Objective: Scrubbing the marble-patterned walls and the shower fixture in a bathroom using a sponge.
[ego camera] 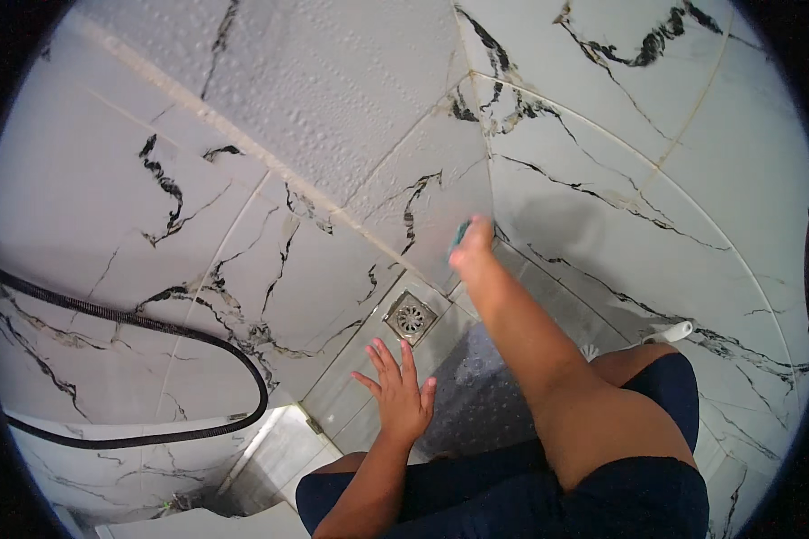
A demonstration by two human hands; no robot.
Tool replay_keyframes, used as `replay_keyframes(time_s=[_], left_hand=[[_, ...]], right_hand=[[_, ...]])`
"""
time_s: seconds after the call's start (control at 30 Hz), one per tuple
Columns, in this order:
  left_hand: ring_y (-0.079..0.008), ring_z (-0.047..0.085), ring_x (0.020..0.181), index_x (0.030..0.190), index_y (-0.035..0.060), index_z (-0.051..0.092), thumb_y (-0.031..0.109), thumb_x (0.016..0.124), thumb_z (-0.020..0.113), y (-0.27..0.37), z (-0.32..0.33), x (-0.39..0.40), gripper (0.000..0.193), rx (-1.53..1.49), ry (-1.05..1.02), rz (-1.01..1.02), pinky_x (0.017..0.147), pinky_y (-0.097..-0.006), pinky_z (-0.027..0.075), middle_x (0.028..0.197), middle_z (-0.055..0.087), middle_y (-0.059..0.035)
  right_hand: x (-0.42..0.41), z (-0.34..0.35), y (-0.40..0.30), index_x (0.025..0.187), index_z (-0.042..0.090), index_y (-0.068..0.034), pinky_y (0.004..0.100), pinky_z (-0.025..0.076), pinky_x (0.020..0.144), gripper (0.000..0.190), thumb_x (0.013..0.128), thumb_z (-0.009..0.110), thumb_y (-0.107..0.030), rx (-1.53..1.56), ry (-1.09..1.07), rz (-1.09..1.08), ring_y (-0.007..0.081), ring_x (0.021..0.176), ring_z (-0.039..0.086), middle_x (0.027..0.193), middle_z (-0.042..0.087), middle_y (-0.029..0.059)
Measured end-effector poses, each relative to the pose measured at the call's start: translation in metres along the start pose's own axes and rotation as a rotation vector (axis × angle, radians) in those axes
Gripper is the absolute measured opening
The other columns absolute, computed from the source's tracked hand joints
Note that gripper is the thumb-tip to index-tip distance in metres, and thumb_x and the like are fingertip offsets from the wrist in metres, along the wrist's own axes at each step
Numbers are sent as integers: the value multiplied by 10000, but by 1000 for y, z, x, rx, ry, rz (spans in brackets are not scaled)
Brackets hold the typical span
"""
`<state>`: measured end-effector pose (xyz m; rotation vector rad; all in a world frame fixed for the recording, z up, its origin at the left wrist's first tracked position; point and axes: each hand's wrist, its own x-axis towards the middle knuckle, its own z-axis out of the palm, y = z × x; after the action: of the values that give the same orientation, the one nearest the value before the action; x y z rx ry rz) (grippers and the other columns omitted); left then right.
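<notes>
My right hand [474, 244], somewhat blurred, holds a green scrubbing pad [460, 233] against the low part of the marble-patterned wall tile [438, 222], close to the corner. Only the pad's edge shows past my fingers. My left hand [402, 394] hangs in the air with its fingers spread, holding nothing; it appears below the square metal floor drain [411, 317]. Droplets cover the upper part of the wall tile behind a raised pale strip [270, 162].
A black flexible hose [141, 322] loops along the left wall. A white-handled brush [674, 332] lies beside my right knee. Under me is a grey textured mat [475, 397] on the tiled floor. A white ledge or fixture [209, 525] stands at the lower left.
</notes>
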<state>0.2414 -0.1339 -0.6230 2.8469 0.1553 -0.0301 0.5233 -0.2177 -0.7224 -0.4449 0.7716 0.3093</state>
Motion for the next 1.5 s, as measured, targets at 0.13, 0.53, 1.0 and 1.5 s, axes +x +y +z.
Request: replay_keyframes(time_s=[0.13,0.53,1.0,1.5], left_hand=[[-458,-51,1378,1460,73,151,451,910,415,3,-2,5,718,-2,16,-6,971,-709,-85,1489,-22,-287],[-448,-63,1380,1463,88,141,452,917,405,9,-3,14,708,-33,75,41,969,-708,-90,1489,-41,-284],[-457,-61,1377,1464,94,133,416,916,412,-4,-10,18,695,-78,261,6,953,-729,-73,1481,-39,-301],[-430,-78,1386,1459,49,113,408,930,385,-9,-26,25,695,-127,292,-14,966,-697,-116,1480,-76,-302]], right_hand=[[-35,11,8,1254,430,-51,431,228,1047,535,845,428,-396,-119,-13,-231,269,1223,353,1392,350,109],[-100,29,-7,1457,14,-78,354,79,1118,788,784,417,-9,-460,-384,-467,248,1367,131,1500,89,128],[-131,-10,43,1425,73,64,488,82,1114,815,681,395,144,-1369,-650,-1354,493,1362,-8,1483,1,297],[-119,-1,13,1353,404,-17,625,136,1063,619,770,556,-161,-1822,-788,-2302,446,1385,40,1506,108,213]])
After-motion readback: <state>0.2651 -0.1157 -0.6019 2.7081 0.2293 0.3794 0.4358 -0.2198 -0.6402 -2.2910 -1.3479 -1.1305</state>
